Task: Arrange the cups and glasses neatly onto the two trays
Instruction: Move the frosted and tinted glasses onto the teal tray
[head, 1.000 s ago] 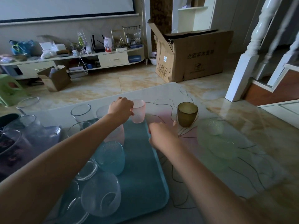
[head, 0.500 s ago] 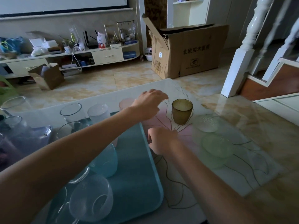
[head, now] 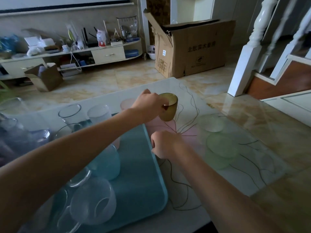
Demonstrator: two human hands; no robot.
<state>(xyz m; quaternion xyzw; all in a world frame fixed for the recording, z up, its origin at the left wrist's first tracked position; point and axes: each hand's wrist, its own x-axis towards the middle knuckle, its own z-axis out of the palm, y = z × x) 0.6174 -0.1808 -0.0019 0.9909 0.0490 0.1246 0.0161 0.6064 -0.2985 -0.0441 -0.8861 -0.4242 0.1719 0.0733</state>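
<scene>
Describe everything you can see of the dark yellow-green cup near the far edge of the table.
The dark yellow-green cup is a short, translucent tumbler, wider at its dark rim than its base, seemingly tinted glass or plastic. It is tilted slightly, beyond the blue tray, over the table's flower pattern. The left hand holds its near side; whether its base touches the table is unclear.

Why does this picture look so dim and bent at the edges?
Head view: light enters from the far right, leaving the tray and glasses in shade; glare streaks the glossy table; the wide lens curves the staircase post; the near forearms look soft.
</scene>
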